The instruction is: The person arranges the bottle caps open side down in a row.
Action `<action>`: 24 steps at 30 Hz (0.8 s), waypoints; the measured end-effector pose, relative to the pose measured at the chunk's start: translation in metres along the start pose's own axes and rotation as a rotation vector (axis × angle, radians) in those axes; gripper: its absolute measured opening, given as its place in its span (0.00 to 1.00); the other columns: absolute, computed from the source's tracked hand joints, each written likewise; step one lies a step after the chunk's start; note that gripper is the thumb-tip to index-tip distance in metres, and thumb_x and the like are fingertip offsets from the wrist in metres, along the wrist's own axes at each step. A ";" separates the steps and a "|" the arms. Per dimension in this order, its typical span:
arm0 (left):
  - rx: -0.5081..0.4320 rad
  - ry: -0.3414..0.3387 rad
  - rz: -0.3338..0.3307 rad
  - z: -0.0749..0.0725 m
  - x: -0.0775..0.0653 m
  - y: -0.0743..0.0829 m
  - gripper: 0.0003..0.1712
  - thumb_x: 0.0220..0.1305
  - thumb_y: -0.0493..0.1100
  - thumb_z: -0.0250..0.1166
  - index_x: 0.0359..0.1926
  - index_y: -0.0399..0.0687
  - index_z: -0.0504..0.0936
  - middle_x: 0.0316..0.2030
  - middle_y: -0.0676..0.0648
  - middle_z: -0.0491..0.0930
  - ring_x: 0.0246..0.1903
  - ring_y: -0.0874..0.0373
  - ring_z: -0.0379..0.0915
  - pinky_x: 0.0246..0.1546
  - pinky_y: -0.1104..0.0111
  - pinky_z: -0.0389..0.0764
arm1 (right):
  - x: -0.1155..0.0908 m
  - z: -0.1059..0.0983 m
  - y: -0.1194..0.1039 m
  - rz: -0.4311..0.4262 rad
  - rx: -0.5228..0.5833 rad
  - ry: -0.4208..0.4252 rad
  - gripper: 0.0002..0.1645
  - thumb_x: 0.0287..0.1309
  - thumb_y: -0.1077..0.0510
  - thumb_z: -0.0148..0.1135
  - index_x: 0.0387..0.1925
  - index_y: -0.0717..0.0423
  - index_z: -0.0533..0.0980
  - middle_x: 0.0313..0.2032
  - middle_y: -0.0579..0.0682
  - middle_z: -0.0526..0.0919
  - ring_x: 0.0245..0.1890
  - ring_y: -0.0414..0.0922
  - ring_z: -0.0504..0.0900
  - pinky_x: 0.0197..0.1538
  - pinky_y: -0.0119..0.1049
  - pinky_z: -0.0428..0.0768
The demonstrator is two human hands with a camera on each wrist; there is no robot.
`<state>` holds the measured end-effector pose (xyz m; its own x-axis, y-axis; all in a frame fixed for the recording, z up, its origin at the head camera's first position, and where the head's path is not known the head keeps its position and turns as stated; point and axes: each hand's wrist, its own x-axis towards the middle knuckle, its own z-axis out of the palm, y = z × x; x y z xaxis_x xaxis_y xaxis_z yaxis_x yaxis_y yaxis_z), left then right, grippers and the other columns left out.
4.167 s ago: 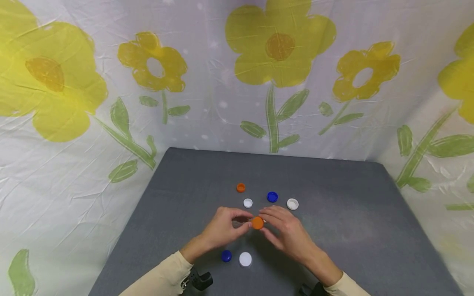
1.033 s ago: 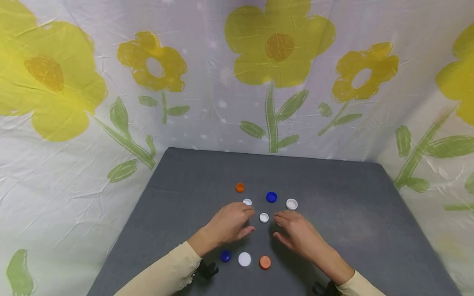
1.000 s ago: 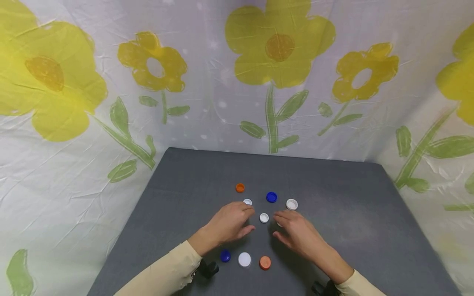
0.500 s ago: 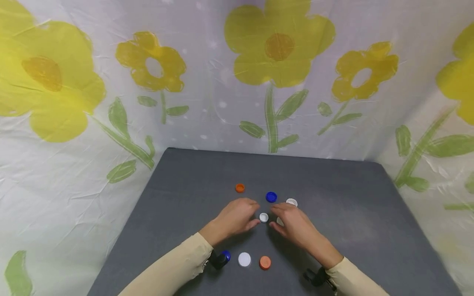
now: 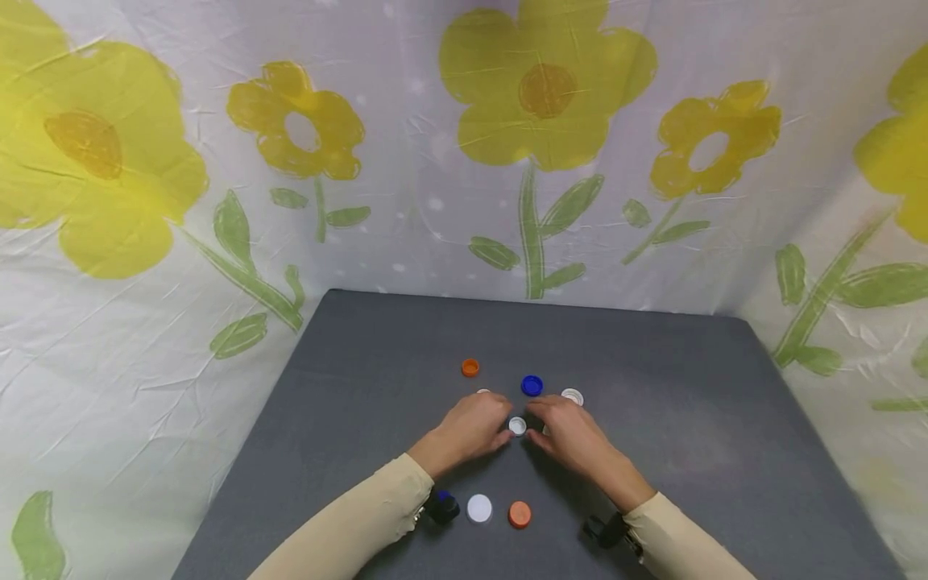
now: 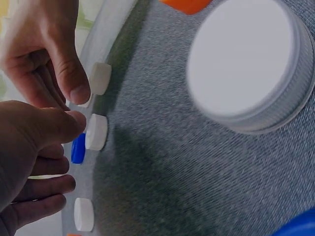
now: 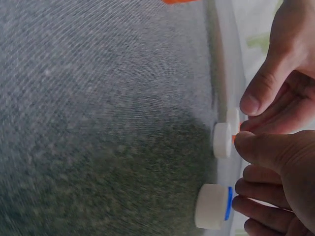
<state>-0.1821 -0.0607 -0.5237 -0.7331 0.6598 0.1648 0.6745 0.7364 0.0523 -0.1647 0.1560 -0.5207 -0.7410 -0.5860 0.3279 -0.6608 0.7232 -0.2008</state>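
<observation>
A flowered cloth [image 5: 406,258] hangs just past the far edge of the grey table [image 5: 652,362], which reaches well out to both sides, so I judge sideways moves roomy. The edges lie well apart from the hands; the tight spot is the middle, among the caps.

There the left hand [image 5: 473,425] and right hand [image 5: 573,431] face each other, bent at the fingers, a narrow gap between thumb and fingertips on each; I see nothing held in either.

Nearer the person lie a broad white lid [image 5: 479,508], tallish and ridged at the side, and an orange cap [image 5: 519,515]; a black wrist camera [image 5: 442,509] hides part of a blue cap. Farther off sit a white ring-shaped cap [image 5: 572,396], a blue ring-shaped cap [image 5: 532,386] and a hollow orange cap [image 5: 470,367].

Smallest is the little white cap [image 5: 517,426], hollow side up on the table between the two thumbs. It looks like plastic: I'd expect it light, stiff, hardly fragile, perhaps slick on top and quick to skid if nudged. Its low side wall seems the best hold, thumb opposite forefinger.
</observation>
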 end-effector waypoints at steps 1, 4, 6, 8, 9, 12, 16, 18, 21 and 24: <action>-0.002 -0.005 -0.006 0.001 0.001 0.001 0.13 0.67 0.53 0.79 0.38 0.51 0.88 0.34 0.52 0.89 0.37 0.54 0.87 0.38 0.60 0.87 | 0.000 0.002 0.000 -0.002 0.004 -0.001 0.21 0.53 0.61 0.84 0.48 0.64 0.88 0.48 0.56 0.92 0.52 0.54 0.91 0.57 0.50 0.87; -0.005 -0.011 -0.019 0.004 0.002 0.002 0.12 0.66 0.52 0.79 0.35 0.52 0.87 0.33 0.52 0.88 0.36 0.54 0.88 0.36 0.60 0.87 | 0.000 0.006 0.001 0.000 0.022 -0.007 0.19 0.52 0.62 0.84 0.46 0.62 0.88 0.47 0.55 0.92 0.51 0.52 0.91 0.56 0.50 0.88; -0.004 -0.020 -0.028 0.006 0.003 0.002 0.12 0.66 0.51 0.79 0.34 0.52 0.87 0.32 0.52 0.88 0.35 0.54 0.88 0.36 0.59 0.88 | 0.000 0.008 0.001 0.006 0.035 -0.013 0.19 0.52 0.62 0.84 0.46 0.62 0.88 0.47 0.55 0.92 0.50 0.52 0.91 0.55 0.50 0.88; -0.007 -0.024 -0.035 0.008 0.003 0.002 0.11 0.65 0.51 0.79 0.33 0.53 0.87 0.32 0.52 0.88 0.35 0.54 0.88 0.36 0.59 0.88 | 0.000 0.011 0.001 0.011 0.039 -0.019 0.18 0.53 0.62 0.84 0.46 0.62 0.88 0.46 0.55 0.92 0.50 0.52 0.91 0.55 0.50 0.88; -0.006 -0.028 -0.038 0.009 0.003 0.003 0.11 0.66 0.51 0.79 0.33 0.53 0.86 0.32 0.53 0.88 0.35 0.55 0.88 0.35 0.59 0.88 | 0.000 0.012 0.001 0.012 0.038 -0.022 0.18 0.54 0.62 0.83 0.46 0.62 0.88 0.46 0.55 0.92 0.50 0.52 0.91 0.55 0.50 0.88; 0.013 -0.028 -0.041 0.011 0.004 0.004 0.11 0.66 0.51 0.78 0.33 0.53 0.87 0.32 0.52 0.89 0.36 0.54 0.88 0.36 0.59 0.89 | 0.000 0.016 0.003 0.014 0.028 -0.026 0.18 0.55 0.62 0.83 0.47 0.62 0.88 0.47 0.55 0.93 0.51 0.53 0.91 0.56 0.50 0.88; 0.057 -0.011 -0.034 0.014 0.004 0.005 0.11 0.66 0.51 0.79 0.33 0.53 0.88 0.31 0.52 0.88 0.35 0.54 0.88 0.35 0.59 0.88 | 0.001 0.018 0.003 0.009 0.017 -0.026 0.17 0.55 0.63 0.82 0.46 0.63 0.88 0.47 0.56 0.93 0.51 0.53 0.91 0.56 0.50 0.88; 0.072 -0.003 -0.031 0.015 0.004 0.006 0.10 0.66 0.51 0.79 0.33 0.53 0.88 0.31 0.52 0.88 0.34 0.54 0.87 0.34 0.59 0.88 | 0.001 0.019 0.004 0.003 0.014 -0.025 0.16 0.55 0.63 0.82 0.45 0.63 0.89 0.47 0.56 0.93 0.51 0.54 0.91 0.55 0.51 0.88; 0.086 0.004 -0.026 0.016 0.004 0.008 0.09 0.65 0.51 0.79 0.34 0.53 0.90 0.31 0.52 0.89 0.34 0.54 0.87 0.34 0.59 0.89 | 0.001 0.020 0.004 -0.005 0.009 -0.023 0.15 0.55 0.63 0.82 0.45 0.63 0.89 0.48 0.57 0.93 0.50 0.55 0.91 0.55 0.51 0.88; 0.095 0.015 -0.025 0.016 0.003 0.009 0.09 0.65 0.50 0.79 0.33 0.53 0.90 0.31 0.52 0.89 0.35 0.54 0.87 0.35 0.59 0.89 | 0.001 0.021 0.004 -0.003 0.001 -0.020 0.15 0.55 0.63 0.82 0.45 0.64 0.90 0.48 0.58 0.93 0.51 0.55 0.91 0.55 0.51 0.88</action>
<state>-0.1799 -0.0496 -0.5382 -0.7474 0.6396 0.1797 0.6446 0.7636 -0.0366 -0.1703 0.1503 -0.5405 -0.7411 -0.5954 0.3103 -0.6633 0.7209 -0.2010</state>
